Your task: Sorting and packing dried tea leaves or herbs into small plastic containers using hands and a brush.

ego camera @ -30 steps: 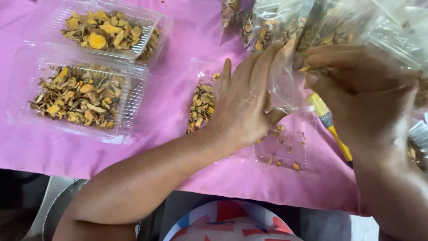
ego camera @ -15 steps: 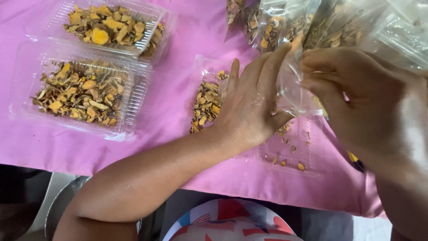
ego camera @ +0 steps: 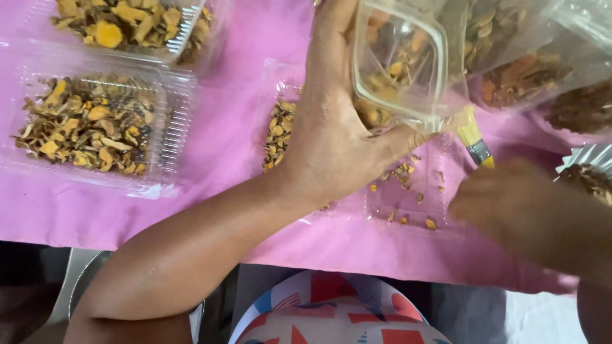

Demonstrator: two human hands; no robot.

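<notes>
Clear plastic container [ego camera: 398, 64] with dried yellow-orange slices inside is tilted in the upper middle of the frame, and its opening faces toward the camera. The left hand [ego camera: 338, 134] holds it from the left side: the palm and long fingers lie flat against its wall and the thumb reaches under its lower edge, so the hand is grasping the container. The right hand [ego camera: 510, 204] is at the lower right of the frame, blurred, just above the pink tablecloth [ego camera: 217, 140]; I cannot tell if it is released or clenched, and it seems to hold nothing.

Below the container, an open clear tray [ego camera: 414, 191] lies on the cloth with only some small crumbs of the dried slices in it. A brush with a yellow handle [ego camera: 475, 137] lies just beside the container's lower right corner. At the left of the frame one closed clear box [ego camera: 95, 124] full of dried slices rests on the cloth, and a second box [ego camera: 127, 22] of the same kind is above it, at the upper left. Clear bags [ego camera: 529, 57] with darker dried pieces fill the upper right.
</notes>
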